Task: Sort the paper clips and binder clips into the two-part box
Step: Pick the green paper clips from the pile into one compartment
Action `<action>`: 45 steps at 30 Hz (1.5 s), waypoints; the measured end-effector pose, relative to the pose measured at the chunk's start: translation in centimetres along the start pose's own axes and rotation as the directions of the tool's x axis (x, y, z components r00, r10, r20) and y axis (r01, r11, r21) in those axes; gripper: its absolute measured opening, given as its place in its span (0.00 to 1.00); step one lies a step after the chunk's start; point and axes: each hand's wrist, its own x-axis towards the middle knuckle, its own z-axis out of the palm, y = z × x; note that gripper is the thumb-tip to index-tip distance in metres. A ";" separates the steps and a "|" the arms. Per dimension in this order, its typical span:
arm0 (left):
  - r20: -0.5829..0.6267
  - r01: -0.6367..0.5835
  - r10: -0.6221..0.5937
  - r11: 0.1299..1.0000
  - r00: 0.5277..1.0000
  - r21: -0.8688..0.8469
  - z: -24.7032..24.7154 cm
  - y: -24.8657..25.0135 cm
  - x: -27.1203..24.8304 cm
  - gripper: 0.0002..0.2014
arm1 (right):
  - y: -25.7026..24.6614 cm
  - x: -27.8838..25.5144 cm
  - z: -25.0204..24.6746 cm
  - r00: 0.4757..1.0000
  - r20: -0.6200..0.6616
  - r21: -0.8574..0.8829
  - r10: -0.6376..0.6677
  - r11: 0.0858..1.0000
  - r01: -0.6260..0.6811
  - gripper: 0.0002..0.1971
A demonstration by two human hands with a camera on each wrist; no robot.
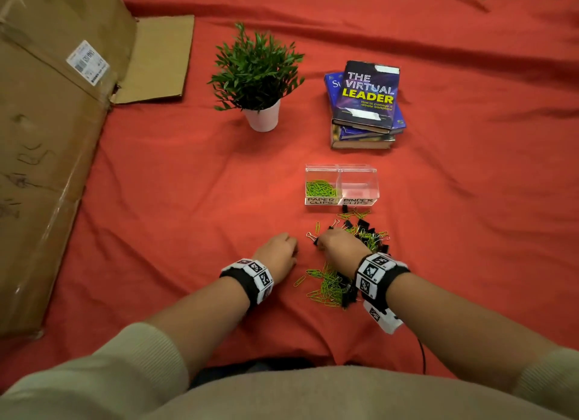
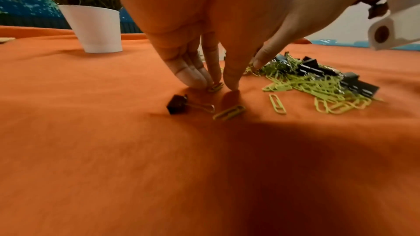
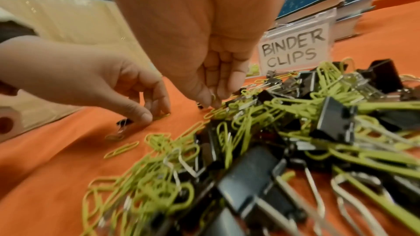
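A clear two-part box (image 1: pixel 341 197) stands on the red cloth. Its left half, labelled PAPER CLIPS, holds green paper clips (image 1: pixel 321 188); its right half, labelled BINDER CLIPS (image 3: pixel 293 51), looks empty. In front lies a mixed pile of green paper clips (image 1: pixel 329 286) and black binder clips (image 1: pixel 366 228). My left hand (image 2: pixel 216 85) has its fingertips on the cloth left of the pile and pinches a green paper clip (image 2: pixel 214 87). A stray binder clip (image 2: pixel 179 104) and another paper clip (image 2: pixel 229 112) lie beside it. My right hand (image 3: pixel 210 100) is bunched at the pile's near-left edge, pinching a paper clip.
A potted plant (image 1: pixel 261 118) stands behind on the left and a stack of books (image 1: pixel 365 106) behind the box. A big cardboard box (image 1: pixel 47 137) fills the left side. The cloth is wrinkled.
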 end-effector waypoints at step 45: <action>0.034 -0.038 0.035 0.994 0.999 0.099 -0.4 -0.8 -2.1 0.13 | 0.5 3.1 -8.3 0.940 -0.322 0.158 0.113 0.985 -0.064 0.09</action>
